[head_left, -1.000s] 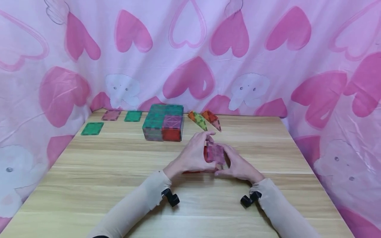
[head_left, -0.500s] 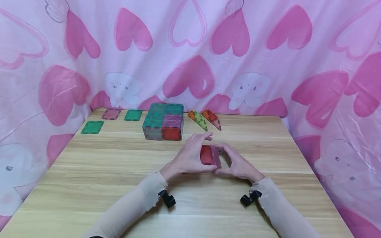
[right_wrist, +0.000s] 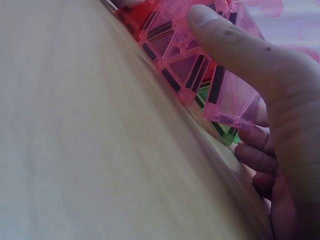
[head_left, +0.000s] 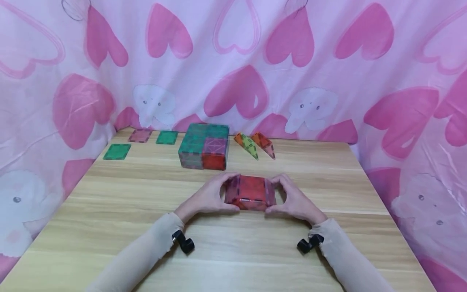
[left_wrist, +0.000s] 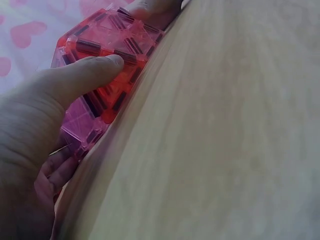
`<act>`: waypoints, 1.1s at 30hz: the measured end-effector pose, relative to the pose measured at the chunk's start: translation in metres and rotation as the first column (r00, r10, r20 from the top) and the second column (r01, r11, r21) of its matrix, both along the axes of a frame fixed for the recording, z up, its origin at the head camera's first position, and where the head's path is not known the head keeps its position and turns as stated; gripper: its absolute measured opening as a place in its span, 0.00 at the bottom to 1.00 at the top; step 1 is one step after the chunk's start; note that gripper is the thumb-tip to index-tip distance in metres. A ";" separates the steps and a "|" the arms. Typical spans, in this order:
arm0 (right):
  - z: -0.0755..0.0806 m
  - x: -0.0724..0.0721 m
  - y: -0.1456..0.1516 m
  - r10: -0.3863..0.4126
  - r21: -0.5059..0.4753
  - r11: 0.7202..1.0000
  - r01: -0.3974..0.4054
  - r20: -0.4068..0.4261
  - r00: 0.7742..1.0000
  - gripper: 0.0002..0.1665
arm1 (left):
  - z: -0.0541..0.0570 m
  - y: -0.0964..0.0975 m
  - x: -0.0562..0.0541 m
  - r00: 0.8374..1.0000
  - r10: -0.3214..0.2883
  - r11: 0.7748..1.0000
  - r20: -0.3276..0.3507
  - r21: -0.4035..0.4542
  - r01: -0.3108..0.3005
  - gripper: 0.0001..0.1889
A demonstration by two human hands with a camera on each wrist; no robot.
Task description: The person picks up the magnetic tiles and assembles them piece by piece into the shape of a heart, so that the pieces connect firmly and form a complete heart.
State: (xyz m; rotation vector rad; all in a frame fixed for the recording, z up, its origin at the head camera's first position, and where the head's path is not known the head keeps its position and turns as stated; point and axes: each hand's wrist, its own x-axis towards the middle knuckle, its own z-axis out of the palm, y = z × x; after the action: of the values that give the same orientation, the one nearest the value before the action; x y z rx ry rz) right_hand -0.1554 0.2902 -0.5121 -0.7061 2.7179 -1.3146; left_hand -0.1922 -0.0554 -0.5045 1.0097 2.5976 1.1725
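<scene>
A low block of see-through magnetic tiles (head_left: pixel 251 187) sits at the middle of the table, red on top with pink slanting ends. At its left end my left hand (head_left: pixel 208 196) holds it, thumb at the front corner and fingers at the back. My right hand (head_left: pixel 297 201) grips the right end the same way. The left wrist view shows the left thumb (left_wrist: pixel 102 69) on a red tile of the front face, a pink square tile (left_wrist: pixel 82 120) beside it. In the right wrist view, the right thumb (right_wrist: pixel 210 22) lies over pink tiles, a pink end tile (right_wrist: pixel 232 95) leaning near the fingers.
Behind the block stands a larger box of green, pink and red tiles (head_left: pixel 197 140). To its right lie two groups of narrow triangle tiles, one orange and yellow-green (head_left: pixel 248 146), one orange and pink (head_left: pixel 264 144). Green tiles (head_left: pixel 117 151) and a pink tile (head_left: pixel 140 135) lie back left.
A pink square between the hands has tilted onto the block's right end. My left hand has moved left to the other end, uncovering the red top. The right hand stays at the right end.
</scene>
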 end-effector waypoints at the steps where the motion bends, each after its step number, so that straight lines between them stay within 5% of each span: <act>1: 0.000 0.000 0.000 0.002 0.015 1.000 -0.001 -0.016 1.000 0.48 | -0.001 -0.001 -0.001 1.000 -0.003 1.000 -0.004 0.005 0.003 0.57; 13: -0.003 0.001 -0.002 0.047 0.147 0.989 -0.026 -0.141 0.989 0.52 | -0.007 -0.003 -0.006 0.999 0.004 0.999 -0.035 0.040 -0.003 0.55; 22: -0.005 0.001 -0.003 0.068 0.119 0.992 -0.051 -0.144 0.987 0.56 | -0.005 -0.009 -0.007 0.999 -0.015 1.000 -0.039 0.016 0.016 0.56; 33: -0.006 0.000 -0.006 0.031 -0.013 0.999 -0.034 -0.170 0.985 0.59 | -0.003 -0.007 -0.007 0.999 -0.005 0.992 -0.048 0.128 0.012 0.57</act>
State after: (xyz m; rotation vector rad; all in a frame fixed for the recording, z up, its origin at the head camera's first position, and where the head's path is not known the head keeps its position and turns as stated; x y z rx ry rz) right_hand -0.1551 0.2844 -0.5184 -0.8996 2.8141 -1.3289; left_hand -0.1989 -0.0624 -0.5078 1.0843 2.5793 1.3447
